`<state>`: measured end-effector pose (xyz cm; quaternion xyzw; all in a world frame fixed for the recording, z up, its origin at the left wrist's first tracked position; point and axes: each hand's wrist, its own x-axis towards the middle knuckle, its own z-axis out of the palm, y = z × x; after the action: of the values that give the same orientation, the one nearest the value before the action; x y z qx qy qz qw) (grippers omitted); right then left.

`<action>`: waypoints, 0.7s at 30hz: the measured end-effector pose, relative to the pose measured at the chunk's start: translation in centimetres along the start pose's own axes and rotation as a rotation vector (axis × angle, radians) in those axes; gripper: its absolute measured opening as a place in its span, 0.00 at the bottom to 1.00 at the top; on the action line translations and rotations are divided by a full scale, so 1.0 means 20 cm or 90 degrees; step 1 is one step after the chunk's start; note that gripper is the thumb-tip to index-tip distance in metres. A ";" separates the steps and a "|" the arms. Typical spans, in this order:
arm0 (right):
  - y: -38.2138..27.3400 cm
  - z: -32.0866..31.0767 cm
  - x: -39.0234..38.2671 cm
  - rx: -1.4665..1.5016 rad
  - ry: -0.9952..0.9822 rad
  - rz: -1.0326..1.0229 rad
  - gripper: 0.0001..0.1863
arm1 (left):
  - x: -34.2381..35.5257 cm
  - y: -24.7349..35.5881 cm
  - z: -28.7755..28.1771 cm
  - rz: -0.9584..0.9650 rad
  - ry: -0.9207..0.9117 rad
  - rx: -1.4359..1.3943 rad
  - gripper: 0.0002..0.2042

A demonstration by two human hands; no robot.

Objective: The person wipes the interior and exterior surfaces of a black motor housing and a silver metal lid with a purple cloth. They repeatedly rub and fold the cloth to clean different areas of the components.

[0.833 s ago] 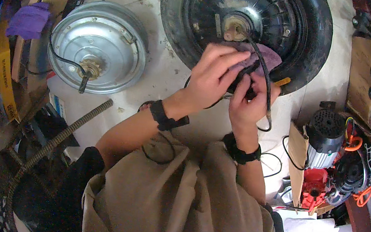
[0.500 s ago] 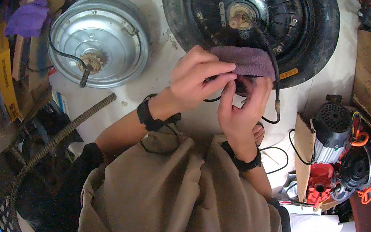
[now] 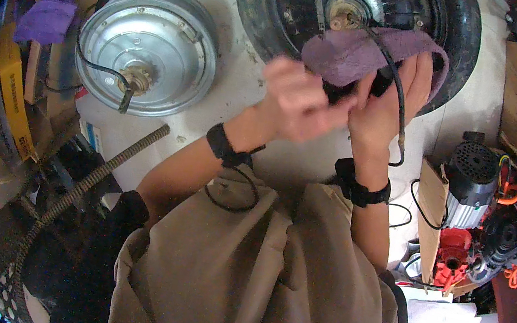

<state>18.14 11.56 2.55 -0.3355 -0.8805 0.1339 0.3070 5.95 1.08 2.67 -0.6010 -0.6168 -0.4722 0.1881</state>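
A dull purple cloth hangs over the near part of a black wheel with a tyre and a hub axle. My right hand grips the cloth, which drapes over and behind its fingers. A black cable runs from the hub across the cloth and past my right hand. My left hand is just left of the cloth, its fingers smeared by motion, so their hold cannot be made out. Both wrists wear black straps.
A silver hub motor lies at the left, near a ribbed hose. Boxes and another purple cloth are at the far left. A small motor, cardboard, red parts and papers line the right side.
My right hand has moved up and right with the cloth, which has spread out from a folded bundle. My left hand has come away from the cloth.
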 end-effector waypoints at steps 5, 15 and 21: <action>0.01 -0.05 0.06 -0.006 0.007 0.007 0.29 | -0.09 0.11 0.01 -0.048 -0.328 -0.231 0.16; 0.03 -0.05 0.12 0.064 0.014 0.018 0.23 | 0.00 0.10 0.13 -0.171 -0.217 -0.151 0.24; 0.00 -0.06 0.21 0.007 -0.043 0.025 0.25 | -0.02 0.10 0.14 -0.149 -0.322 0.024 0.27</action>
<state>16.47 14.42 5.45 -0.3462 -0.8829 0.1561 0.2761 8.84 2.80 1.62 -0.6207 -0.7184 -0.3138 -0.0165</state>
